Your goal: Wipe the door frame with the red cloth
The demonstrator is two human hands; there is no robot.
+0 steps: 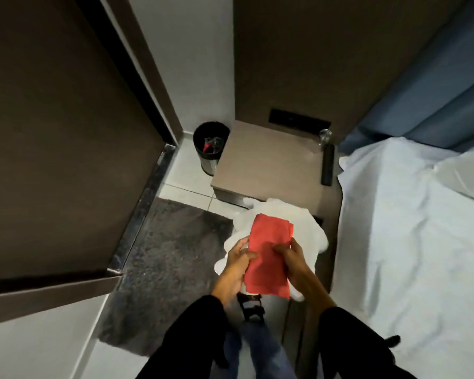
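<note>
Pretty tight spot here. The dark door point(66, 127) and its door frame point(145, 77) fill the whole left side, and the bed point(411, 242) with its pale sheet closes off the right, so the only open room is a narrow strip of floor down the middle with a grey mat point(170, 258) on it. Straight ahead a small brown desk point(268, 162) sits against the wall, a dark remote point(327, 165) lying along its right edge and a glass point(325, 135) just behind that.

Left of the desk, in the corner, there's a black bin point(210, 143) with some rubbish in it, including something red; can't tell what.

The red cloth point(268, 255) is folded flat and held out in front, well apart from the frame. Left hand point(237, 265) is clenched on its left edge, right hand point(294, 259) pinching the right edge, with a white plastic bag point(298, 217) bunched underneath.
</note>
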